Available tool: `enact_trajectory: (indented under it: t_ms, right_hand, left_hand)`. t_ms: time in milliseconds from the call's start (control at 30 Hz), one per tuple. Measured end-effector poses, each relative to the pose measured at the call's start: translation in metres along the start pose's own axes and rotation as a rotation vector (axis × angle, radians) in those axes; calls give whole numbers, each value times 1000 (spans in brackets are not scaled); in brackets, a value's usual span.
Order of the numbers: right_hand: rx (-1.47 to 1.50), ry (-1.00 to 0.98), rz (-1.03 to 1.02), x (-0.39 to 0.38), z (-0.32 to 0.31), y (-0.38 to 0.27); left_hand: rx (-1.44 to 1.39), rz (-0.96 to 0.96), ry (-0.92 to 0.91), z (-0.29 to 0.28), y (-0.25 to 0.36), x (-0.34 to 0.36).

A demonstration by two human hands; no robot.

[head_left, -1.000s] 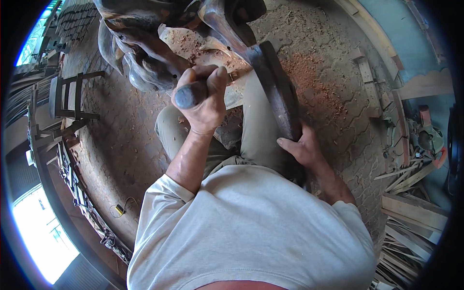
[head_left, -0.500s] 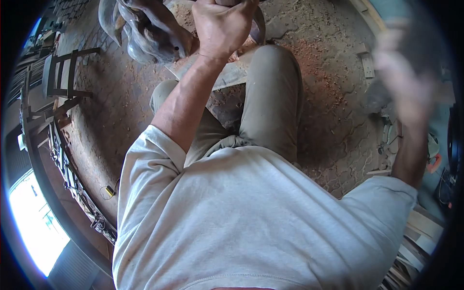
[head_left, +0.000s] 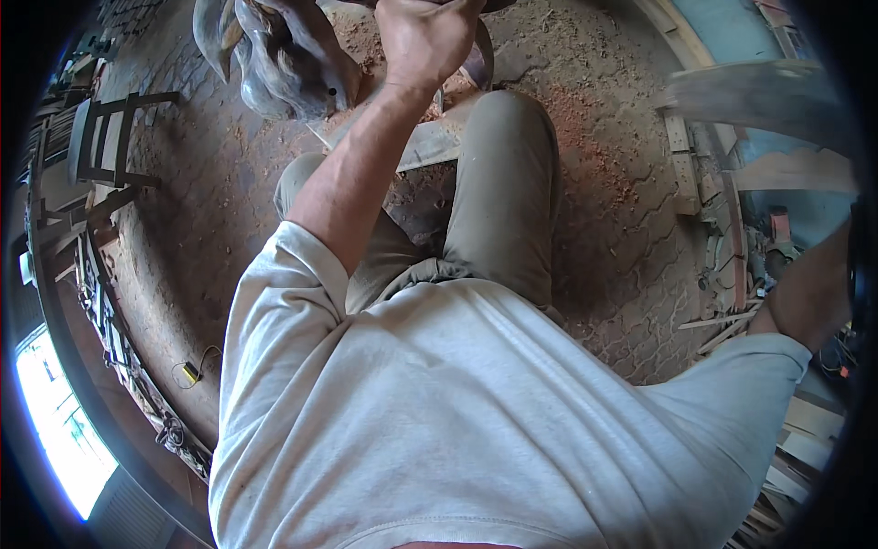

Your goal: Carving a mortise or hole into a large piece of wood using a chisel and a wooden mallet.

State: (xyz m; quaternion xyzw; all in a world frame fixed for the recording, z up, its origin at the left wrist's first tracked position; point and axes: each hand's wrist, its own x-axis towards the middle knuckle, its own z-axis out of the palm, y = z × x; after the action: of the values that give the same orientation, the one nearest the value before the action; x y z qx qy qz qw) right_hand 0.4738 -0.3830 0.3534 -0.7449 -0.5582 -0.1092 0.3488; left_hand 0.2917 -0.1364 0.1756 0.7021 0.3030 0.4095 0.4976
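Note:
My left hand (head_left: 430,46) is closed in a fist at the top edge, above my knees. Something dark brown shows at its far side, mostly cut off by the picture's edge, so I cannot make out its kind. Just left of that hand stands a glossy grey-brown carved wood piece (head_left: 288,64) with curved, root-like limbs. My right forearm (head_left: 809,288) runs out past the right rim, and the hand itself is out of view. Farther up on that side is a motion-blurred, broad wooden piece (head_left: 764,99); whether my right hand holds it cannot be seen.
A pale board (head_left: 430,146) lies between my knees. Reddish wood chips (head_left: 599,137) scatter over the paved floor (head_left: 631,265). At left are a small wooden stool (head_left: 114,146) and a yellow object (head_left: 190,372) with a cord. Timber strips (head_left: 681,165) and stacked boards (head_left: 796,448) line the right side.
My right arm has swung outward to the right, and its hand has left the picture. The left hand has shifted slightly up and stays closed.

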Motion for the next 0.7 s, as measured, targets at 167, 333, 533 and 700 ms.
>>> enact_trajectory:
  t_ms: [167, 333, 533, 700]
  right_hand:
    - [-248, -565, 125, -26, 94, -49]
    - [-15, -556, 203, 4, 50, -83]
    - [-13, -306, 396, 9, 31, -100]
    - [90, -677, 381, -63, 135, -32]
  left_hand:
    - [9, 126, 13, -7, -31, -14]
    - [-139, -35, -17, -12, -34, -3]
    - [-34, -7, -1, -12, -18, -1]
    - [-334, -128, 40, -49, -66, 14]
